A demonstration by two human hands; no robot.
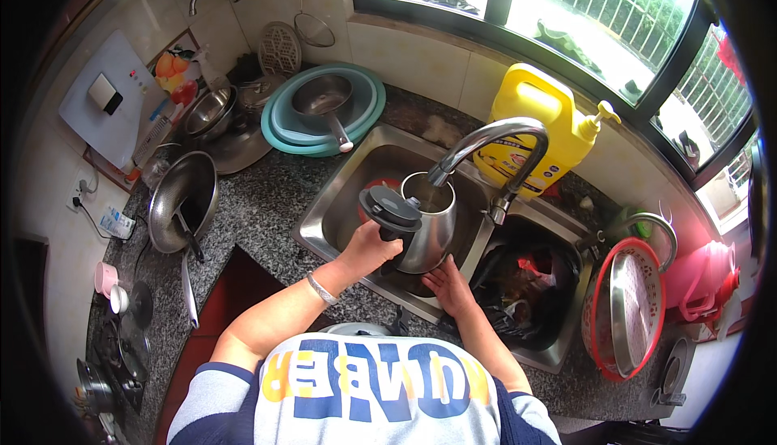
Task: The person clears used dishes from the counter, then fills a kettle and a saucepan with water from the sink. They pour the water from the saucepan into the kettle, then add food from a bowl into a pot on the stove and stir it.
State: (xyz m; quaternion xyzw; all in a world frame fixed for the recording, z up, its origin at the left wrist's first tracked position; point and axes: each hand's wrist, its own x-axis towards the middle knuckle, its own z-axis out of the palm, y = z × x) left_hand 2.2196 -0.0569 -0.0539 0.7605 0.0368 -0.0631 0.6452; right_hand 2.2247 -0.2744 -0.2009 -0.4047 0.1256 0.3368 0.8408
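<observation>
A stainless steel electric kettle point(430, 238) is held over the left sink basin point(340, 202), its mouth under the tip of the chrome faucet point(485, 132). The black kettle lid point(393, 207) is raised on the handle side. My left hand point(371, 249) is wrapped around the black handle, which is mostly hidden by my fingers. Beside the kettle's lower wall, my right hand point(450, 287) has its fingers apart, close to the base; I cannot tell if they touch it. Part of a red item point(387, 187) shows in the basin behind the lid.
The right basin holds a black plastic bag point(516, 275) with scraps. A yellow pump jug point(534, 123) stands behind the faucet. Teal basins point(273, 123) with a small saucepan point(322, 96) and a wok point(182, 202) sit leftward. A red-rimmed basin point(598, 323) stands at right.
</observation>
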